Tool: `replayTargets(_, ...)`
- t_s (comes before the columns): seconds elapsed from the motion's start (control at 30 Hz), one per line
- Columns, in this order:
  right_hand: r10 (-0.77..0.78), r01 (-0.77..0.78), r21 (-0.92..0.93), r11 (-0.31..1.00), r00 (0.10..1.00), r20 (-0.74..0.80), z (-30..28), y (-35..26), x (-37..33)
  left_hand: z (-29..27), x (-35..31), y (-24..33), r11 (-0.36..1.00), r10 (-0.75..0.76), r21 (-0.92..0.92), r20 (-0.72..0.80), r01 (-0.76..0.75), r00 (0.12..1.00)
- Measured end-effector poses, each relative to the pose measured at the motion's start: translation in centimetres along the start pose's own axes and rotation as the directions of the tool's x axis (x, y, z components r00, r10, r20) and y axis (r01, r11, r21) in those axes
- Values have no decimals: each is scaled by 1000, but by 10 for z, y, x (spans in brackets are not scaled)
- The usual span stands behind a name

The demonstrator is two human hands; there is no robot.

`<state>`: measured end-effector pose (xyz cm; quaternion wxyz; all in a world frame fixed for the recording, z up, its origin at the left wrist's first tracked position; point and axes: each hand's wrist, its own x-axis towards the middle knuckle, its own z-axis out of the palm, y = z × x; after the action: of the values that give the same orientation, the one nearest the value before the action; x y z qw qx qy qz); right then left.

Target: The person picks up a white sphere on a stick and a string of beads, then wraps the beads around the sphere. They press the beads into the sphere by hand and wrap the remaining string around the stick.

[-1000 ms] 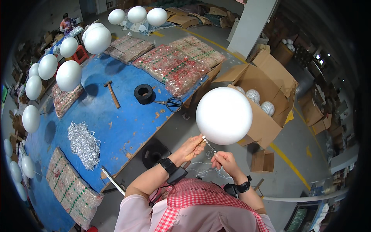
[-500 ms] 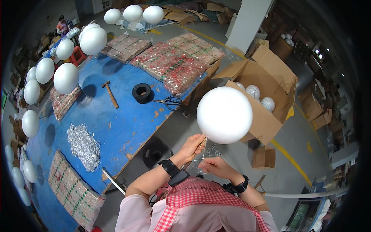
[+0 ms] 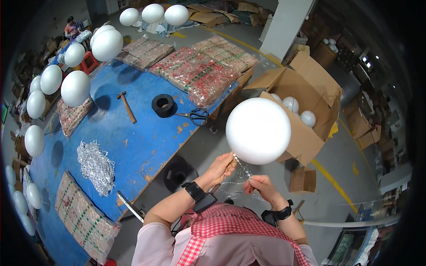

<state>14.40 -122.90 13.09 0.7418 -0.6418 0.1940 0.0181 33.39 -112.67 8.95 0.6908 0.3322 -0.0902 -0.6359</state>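
A large smooth white ball [image 3: 258, 131] is held up in front of me. My left hand [image 3: 219, 169] is closed just below it, around what looks like its thin stick, mostly hidden by my fingers. From the ball's underside a thin silver bead string [image 3: 243, 171] runs down to my right hand [image 3: 262, 187]. The fingertips of that hand are pinched on the string. Loose loops of the string hang between and below my hands.
On the blue table [image 3: 146, 146] are a hammer [image 3: 127, 108], a black tape roll [image 3: 163, 106], scissors [image 3: 197, 116], a silver bead pile [image 3: 95, 167] and wrapped bundles [image 3: 84, 217]. White balls [image 3: 75, 88] line its far left. An open carton [image 3: 306, 142] holds silver-striped balls.
My right hand has moved right and slightly up, drawing the bead string out at a slant from under the ball. My left hand and the ball have hardly moved.
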Motion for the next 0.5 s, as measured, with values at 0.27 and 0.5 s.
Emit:
replayTargets(0.27,-71,82,148,986,994,-82,-5,6,0,2,1,-1,999,-9,35,12,9,1000)
replayTargets(0.5,-34,55,152,987,990,-137,-5,-2,-6,4,-5,1,1000,-8,23,67,7,998)
